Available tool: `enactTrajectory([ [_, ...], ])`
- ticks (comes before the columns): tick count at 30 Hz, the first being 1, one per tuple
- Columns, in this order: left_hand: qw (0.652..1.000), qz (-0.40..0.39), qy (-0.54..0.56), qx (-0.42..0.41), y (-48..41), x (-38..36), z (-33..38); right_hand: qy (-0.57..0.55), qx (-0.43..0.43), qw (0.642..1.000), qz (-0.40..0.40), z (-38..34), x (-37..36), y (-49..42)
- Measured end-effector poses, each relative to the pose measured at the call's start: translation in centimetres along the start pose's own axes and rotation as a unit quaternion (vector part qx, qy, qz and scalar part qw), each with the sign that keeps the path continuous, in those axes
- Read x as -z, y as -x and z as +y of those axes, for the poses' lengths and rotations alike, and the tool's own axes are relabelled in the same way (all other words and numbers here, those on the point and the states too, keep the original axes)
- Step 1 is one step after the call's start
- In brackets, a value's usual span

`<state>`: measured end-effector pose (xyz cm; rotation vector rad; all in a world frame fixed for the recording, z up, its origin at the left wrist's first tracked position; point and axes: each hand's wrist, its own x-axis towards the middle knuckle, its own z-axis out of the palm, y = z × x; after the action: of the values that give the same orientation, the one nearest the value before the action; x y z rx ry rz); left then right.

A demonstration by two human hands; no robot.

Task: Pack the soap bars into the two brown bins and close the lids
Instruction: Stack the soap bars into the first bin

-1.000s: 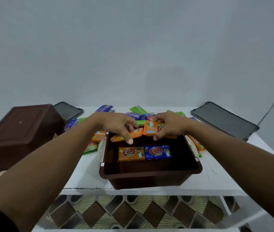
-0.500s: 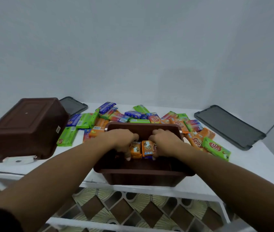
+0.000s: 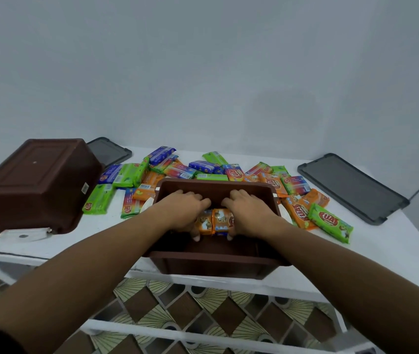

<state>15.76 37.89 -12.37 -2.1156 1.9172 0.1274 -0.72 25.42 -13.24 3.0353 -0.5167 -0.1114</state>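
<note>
An open brown bin (image 3: pixel 213 261) stands at the table's front edge. Both hands reach down inside it. My left hand (image 3: pixel 185 210) grips an orange soap bar (image 3: pixel 204 222), and my right hand (image 3: pixel 248 210) grips a second orange soap bar (image 3: pixel 221 221) pressed beside the first. The bin's floor is hidden by my hands. Behind the bin lies a heap of several wrapped soap bars (image 3: pixel 228 172) in orange, green and blue. A second brown bin (image 3: pixel 37 185) sits upside down at the left.
Two dark grey lids lie flat on the white table (image 3: pixel 382 251): one lid at back left (image 3: pixel 108 152), the other lid at right (image 3: pixel 351 187). A green bar (image 3: pixel 331 223) lies right of the open bin. A wall rises just behind the table.
Both hands carried the orange bars from above the far rim down into the bin. The view has tilted, so the bars lying on the bin's floor are hidden now.
</note>
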Motion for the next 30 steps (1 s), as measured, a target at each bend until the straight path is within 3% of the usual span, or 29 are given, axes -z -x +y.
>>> enactTrajectory([
  [9,0.998,-0.051,0.042,-0.007,0.5,0.4,-0.2,0.001,0.007,1.000,-0.021,0.1,0.1,0.2],
  [15,1.000,-0.012,0.007,-0.011,0.4,0.8,-0.2,0.005,0.008,1.000,-0.002,0.3,0.1,0.0],
  [25,1.000,-0.024,0.009,-0.016,0.2,0.6,-0.3,0.018,0.000,1.000,-0.020,0.3,0.2,-0.1],
  [27,0.998,-0.033,0.052,-0.013,0.2,0.8,-0.6,-0.021,-0.002,0.999,-0.037,0.3,0.6,-0.1],
  [30,0.987,0.005,0.158,-0.027,0.5,1.8,-1.6,-0.168,-0.017,0.985,-0.020,0.7,2.0,-0.2],
])
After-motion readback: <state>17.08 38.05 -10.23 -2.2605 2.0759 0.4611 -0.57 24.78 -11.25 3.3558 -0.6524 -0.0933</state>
